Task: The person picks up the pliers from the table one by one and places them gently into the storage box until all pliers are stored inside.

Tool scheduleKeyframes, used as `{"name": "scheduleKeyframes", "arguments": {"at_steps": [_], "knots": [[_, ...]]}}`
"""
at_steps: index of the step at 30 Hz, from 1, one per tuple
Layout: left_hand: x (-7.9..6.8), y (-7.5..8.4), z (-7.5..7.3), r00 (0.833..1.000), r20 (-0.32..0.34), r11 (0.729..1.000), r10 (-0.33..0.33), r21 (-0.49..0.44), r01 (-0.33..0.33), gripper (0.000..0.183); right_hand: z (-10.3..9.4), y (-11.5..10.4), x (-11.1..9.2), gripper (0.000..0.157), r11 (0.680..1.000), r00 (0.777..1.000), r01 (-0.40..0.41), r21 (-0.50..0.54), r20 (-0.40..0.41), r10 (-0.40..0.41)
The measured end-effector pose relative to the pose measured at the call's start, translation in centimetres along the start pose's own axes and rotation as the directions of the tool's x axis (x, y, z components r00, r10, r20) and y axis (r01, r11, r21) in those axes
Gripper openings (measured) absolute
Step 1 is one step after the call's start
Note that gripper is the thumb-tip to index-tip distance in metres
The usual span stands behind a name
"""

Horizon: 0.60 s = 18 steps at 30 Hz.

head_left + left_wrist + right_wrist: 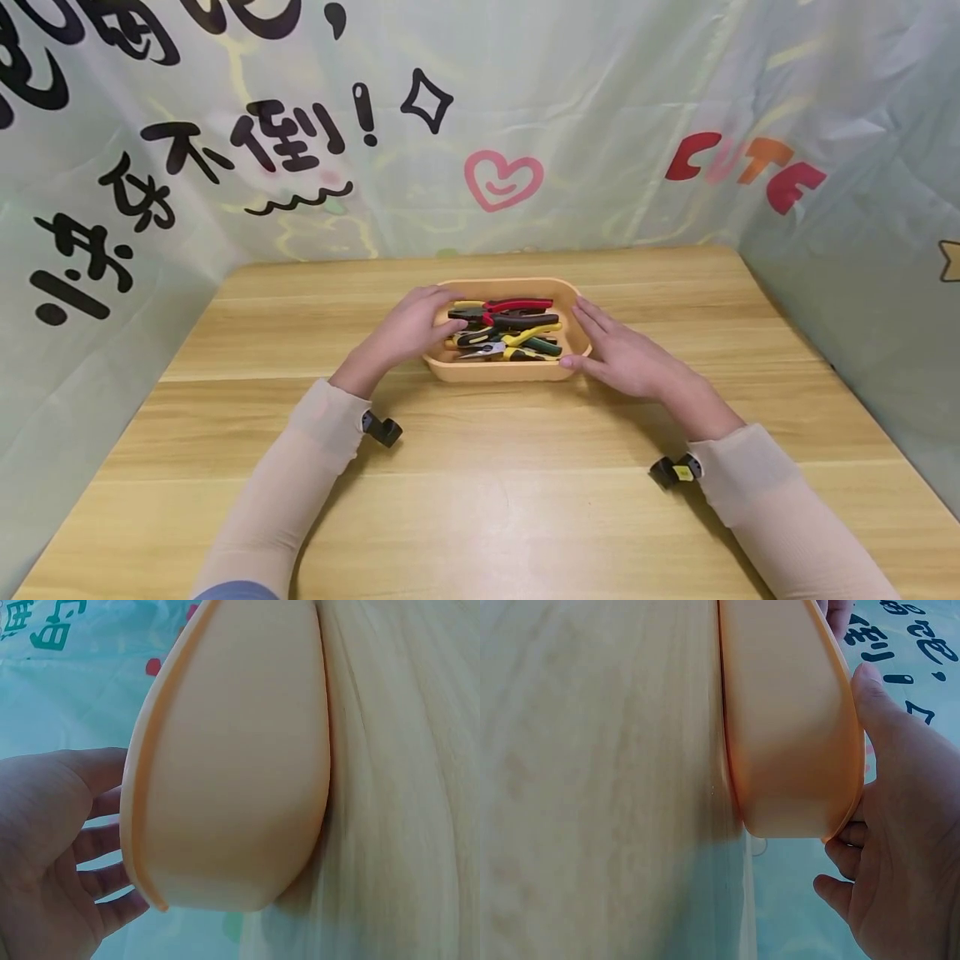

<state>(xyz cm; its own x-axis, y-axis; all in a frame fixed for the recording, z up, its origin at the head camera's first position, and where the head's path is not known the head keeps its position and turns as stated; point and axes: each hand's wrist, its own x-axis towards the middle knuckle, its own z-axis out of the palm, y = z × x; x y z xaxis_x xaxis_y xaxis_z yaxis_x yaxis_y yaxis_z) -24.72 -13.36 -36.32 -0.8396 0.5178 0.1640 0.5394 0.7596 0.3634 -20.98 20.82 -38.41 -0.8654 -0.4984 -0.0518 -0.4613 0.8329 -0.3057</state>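
Note:
A light-orange plastic basket (495,372) sits toward the back of the table, with several pliers inside. Red-handled pliers (525,305) lie at the far side, and pliers with yellow handles (536,333) are nearer the front. My left hand (408,327) is at the basket's left end, its fingers over the rim and its thumb reaching above the tools. At the right end, my right hand (626,354) rests along the rim with fingers extended. The right wrist view shows that thumb (870,690) against the rim. Neither hand holds a tool.
The wooden table (495,483) stretches in front of the basket. Behind it and at both sides hangs a printed cloth (600,192) with lettering and a pink heart. A small black camera is strapped to each wrist.

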Motion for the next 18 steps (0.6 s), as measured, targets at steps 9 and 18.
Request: {"name": "scheduleKeyframes", "arguments": {"at_steps": [9,18], "knots": [[-0.7,-0.7,-0.8,0.999,-0.025,0.999,-0.024,0.034,0.025,0.051,-0.1,0.1,-0.1,0.098,1.0,1.0,0.001,0.0,0.0,-0.001],[-1.7,-1.8,-1.1,0.999,-0.05,0.997,-0.021,0.069,0.024,0.048,-0.1,0.0,-0.1,0.098,1.0,1.0,0.015,0.002,-0.012,-0.015]]}}
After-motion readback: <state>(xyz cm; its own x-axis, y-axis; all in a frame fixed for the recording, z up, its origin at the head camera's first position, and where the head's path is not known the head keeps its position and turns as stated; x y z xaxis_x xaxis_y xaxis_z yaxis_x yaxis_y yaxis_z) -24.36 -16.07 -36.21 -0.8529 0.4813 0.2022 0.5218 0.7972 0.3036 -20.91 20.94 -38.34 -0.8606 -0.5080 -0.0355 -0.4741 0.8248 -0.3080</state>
